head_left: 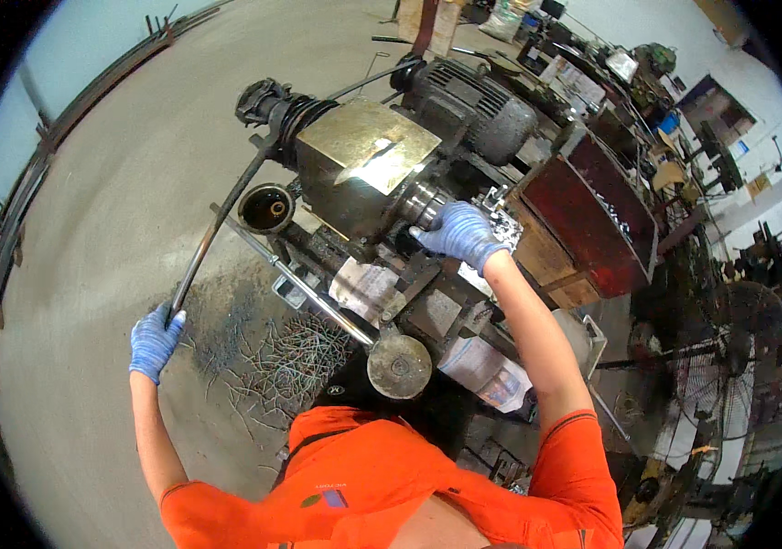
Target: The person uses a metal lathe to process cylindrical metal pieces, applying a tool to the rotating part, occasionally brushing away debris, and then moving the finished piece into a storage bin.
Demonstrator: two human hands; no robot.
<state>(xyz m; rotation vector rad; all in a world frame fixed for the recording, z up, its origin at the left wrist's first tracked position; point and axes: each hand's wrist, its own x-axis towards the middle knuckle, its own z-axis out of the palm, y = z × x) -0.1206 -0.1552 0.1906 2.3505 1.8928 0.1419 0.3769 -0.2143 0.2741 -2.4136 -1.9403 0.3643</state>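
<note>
My left hand (155, 343), in a blue-striped glove, is closed around the lower end of a long metal lever (197, 265). The lever slopes up to the left end of a greasy machine headstock with a brass-coloured top plate (363, 142). My right hand (462, 236), gloved alike, is at the shiny round spindle nose (424, 203) on the headstock's right side. Its thumb points left and its fingers curl over the metal, their tips partly hidden. Just beyond it lie metal bits on a small ledge (503, 224).
A finned electric motor (473, 105) sits behind the headstock. To the right stands a dark red bin (583, 215). Near my body are a round metal disc (399, 366) and a chrome bar (318, 302). Curly metal shavings (285, 366) cover the floor at left; a large fan (729, 357) stands right.
</note>
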